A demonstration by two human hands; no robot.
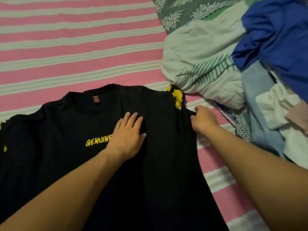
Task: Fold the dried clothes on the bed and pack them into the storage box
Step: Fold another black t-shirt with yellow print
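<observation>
I am looking down on a bed covered by a pink sheet with pale cream stripes [75,52], the stripes running across my view from left to right. Spread flat on it lies a black cotton T-shirt with yellow lettering [166,172]. Its long axis runs from the bottom edge of my view up toward the far side of the bed, collar pointing away from me and the hem end out of sight below. The neckline shows a small reddish label, and the chest print reads "GENUINE", the last letters partly covered. A yellow printed patch shows at the far right shoulder of the shirt.

My left hand [127,136] lies palm down on the chest of the shirt, fingers straight and slightly spread, pressing the cloth flat just right of the lettering. My right hand [204,120] is at the shirt's right edge near the sleeve, its fingers curled in and pinching the black fabric there.

To the right, beside the shirt, sits a heap of unfolded laundry: a pale mint-white garment with green stripes [205,64] nearest the shoulder, a bright blue garment [280,39] on top, and light blue cloth [256,104] below that. A grey-green floral cloth [180,12] lies at the far right top.
</observation>
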